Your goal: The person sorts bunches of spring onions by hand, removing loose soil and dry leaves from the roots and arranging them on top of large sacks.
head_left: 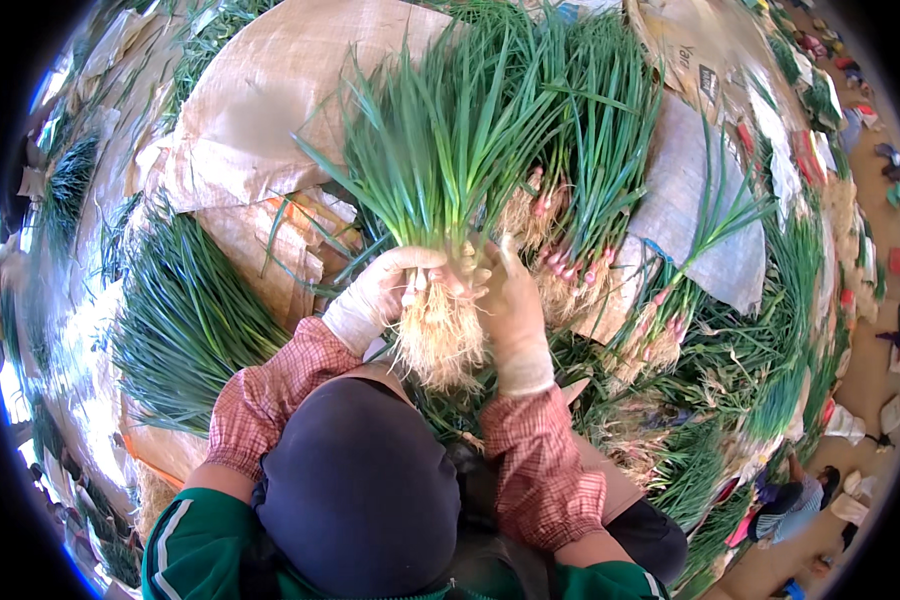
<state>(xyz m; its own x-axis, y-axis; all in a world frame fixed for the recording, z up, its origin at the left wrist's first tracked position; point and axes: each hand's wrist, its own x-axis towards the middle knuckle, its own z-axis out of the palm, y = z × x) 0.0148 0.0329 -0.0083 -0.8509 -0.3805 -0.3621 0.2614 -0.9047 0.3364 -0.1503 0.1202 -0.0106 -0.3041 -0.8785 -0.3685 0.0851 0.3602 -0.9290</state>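
A thick bunch of spring onions (450, 150) stands upright in front of me, green leaves fanned out at the top and pale stringy roots hanging below. My left hand (375, 292), in a pale glove, closes round the left side of its base. On the other side my right hand (516, 310), also gloved, grips the bulb end with its fingers curled. Just behind and to the right lie more spring onions (602, 130), with pinkish bulbs and roots. A smaller bunch (660, 318) rests beyond my right hand, its leaves pointing up to the right.
A large heap of green leaves (195, 320) lies on the left. Beige woven sacks (270, 90) cover the back left, and a greyish sheet (705, 220) lies at the right. Loose greens (740, 350) spread below it. A person (795, 500) is at the far right.
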